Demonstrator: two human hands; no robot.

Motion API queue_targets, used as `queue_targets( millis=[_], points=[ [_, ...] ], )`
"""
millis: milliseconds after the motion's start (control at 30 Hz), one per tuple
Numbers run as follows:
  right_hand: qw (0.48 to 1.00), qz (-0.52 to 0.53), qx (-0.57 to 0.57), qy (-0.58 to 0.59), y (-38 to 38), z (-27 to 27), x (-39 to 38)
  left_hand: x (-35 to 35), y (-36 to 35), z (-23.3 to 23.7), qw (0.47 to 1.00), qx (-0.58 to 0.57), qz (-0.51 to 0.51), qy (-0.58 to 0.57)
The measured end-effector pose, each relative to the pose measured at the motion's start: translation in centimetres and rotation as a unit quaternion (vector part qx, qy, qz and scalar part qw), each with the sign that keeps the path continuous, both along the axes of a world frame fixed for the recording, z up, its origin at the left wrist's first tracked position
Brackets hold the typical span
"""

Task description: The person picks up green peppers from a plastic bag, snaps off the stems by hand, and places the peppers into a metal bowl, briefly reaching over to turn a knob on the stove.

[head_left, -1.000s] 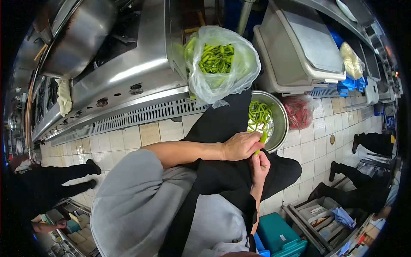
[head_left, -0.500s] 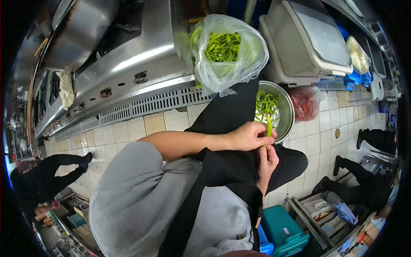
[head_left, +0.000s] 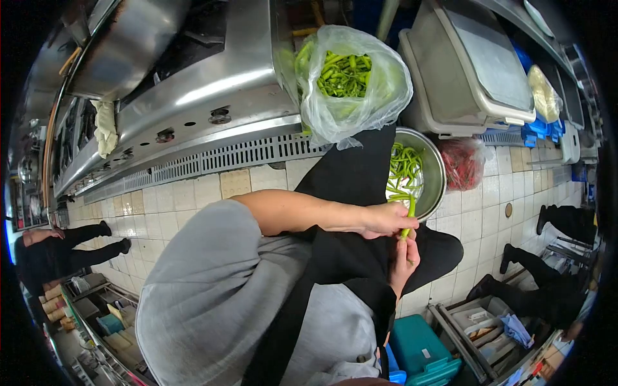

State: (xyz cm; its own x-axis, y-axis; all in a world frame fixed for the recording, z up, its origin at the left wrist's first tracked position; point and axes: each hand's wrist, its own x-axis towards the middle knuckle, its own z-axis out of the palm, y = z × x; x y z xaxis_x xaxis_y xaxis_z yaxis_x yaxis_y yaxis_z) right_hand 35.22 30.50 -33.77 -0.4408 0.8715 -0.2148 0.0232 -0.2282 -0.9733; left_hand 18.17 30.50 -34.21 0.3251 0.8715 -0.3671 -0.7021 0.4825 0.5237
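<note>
Tiled kitchen floor [head_left: 450, 267] runs beside a steel range [head_left: 212, 80] as we work near an open plastic bag [head_left: 388, 96] of green peppers [head_left: 344, 77] and a metal bowl [head_left: 438, 186] partly filled with more. Our left hand [head_left: 385, 220] closes around one green pepper [head_left: 412, 207] near the bowl's rim; our right hand [head_left: 403, 260] pinches its lower end. We appear to be working that end, which calls next for a steady left hold and a precise right pinch.

One green pepper [head_left: 412, 207] is held by left hand [head_left: 385, 220] and right hand [head_left: 403, 257], near one metal bowl [head_left: 435, 168] and one plastic bag [head_left: 391, 96], both holding greens.
</note>
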Motion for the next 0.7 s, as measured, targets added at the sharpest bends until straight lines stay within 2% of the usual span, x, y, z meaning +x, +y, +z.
queue_targets(
  millis=[33, 100, 133, 200, 233, 267, 300, 367, 400, 433, 467, 500, 533, 567, 600, 667, 700],
  points=[
    [1.000, -0.006, 0.006, 0.008, 0.0, -0.6, 0.0, -0.1, -0.1, 0.4, 1.000, 0.000, 0.002, 0.003],
    [1.000, -0.011, 0.014, 0.018, 0.4, -1.4, 0.0, -0.1, 0.0, 1.4, 0.991, 0.053, 0.043, 0.119],
    [1.000, -0.002, -0.002, 0.023, 0.6, -0.5, -0.4, -0.2, 0.4, 1.8, 0.991, 0.053, 0.043, 0.119],
    [0.999, 0.003, -0.019, 0.026, 0.9, 0.7, -1.3, -1.2, 2.8, 2.1, 0.964, 0.103, 0.094, 0.227],
    [0.998, 0.008, -0.043, 0.040, 1.0, 1.0, -1.9, -1.8, 4.8, -0.1, 0.947, 0.061, 0.053, 0.311],
    [0.996, 0.014, -0.065, 0.055, 1.1, 1.2, -2.3, -3.9, 5.2, 3.8, 0.874, 0.075, 0.027, 0.479],
    [0.997, 0.030, -0.047, 0.055, 1.3, 0.5, -2.0, -4.6, 5.3, 3.8, 0.794, 0.084, 0.056, 0.600],
    [0.995, 0.022, -0.071, 0.072, 1.4, 0.4, -1.4, -7.2, 5.4, 5.8, 0.683, 0.113, 0.103, 0.714],
    [0.991, 0.015, -0.102, 0.086, 1.2, 0.4, -1.0, -10.0, 5.1, 7.6, 0.672, 0.131, 0.119, 0.719],
    [0.990, -0.001, -0.117, 0.084, 1.2, 0.3, -0.6, -12.3, 4.8, 7.7, 0.689, 0.131, 0.195, 0.685],
    [0.990, -0.008, -0.115, 0.084, 1.2, 0.3, -0.4, -14.8, 4.7, 7.2, 0.616, 0.113, 0.242, 0.741],
    [0.983, -0.020, -0.136, 0.121, 1.3, 0.4, -0.4, -17.9, 5.1, 5.1, 0.574, 0.084, 0.330, 0.745],
    [0.974, -0.028, -0.157, 0.159, 1.4, 0.5, -0.5, -20.9, 5.7, 3.3, 0.508, 0.058, 0.350, 0.785],
    [0.975, -0.027, -0.155, 0.160, 1.4, 0.4, -0.7, -23.4, 6.1, 1.5, 0.447, 0.020, 0.326, 0.833],
    [0.971, -0.017, -0.168, 0.171, 1.8, 0.3, -1.1, -24.8, 6.6, 0.4, 0.444, 0.022, 0.331, 0.833],
    [0.967, -0.005, -0.192, 0.167, 2.1, 0.9, -1.8, -26.3, 7.6, -1.4, 0.421, -0.073, 0.227, 0.875],
    [0.968, 0.002, -0.193, 0.162, 2.1, 1.0, -2.0, -27.0, 8.1, -2.2, 0.422, -0.070, 0.230, 0.874]
  ],
)
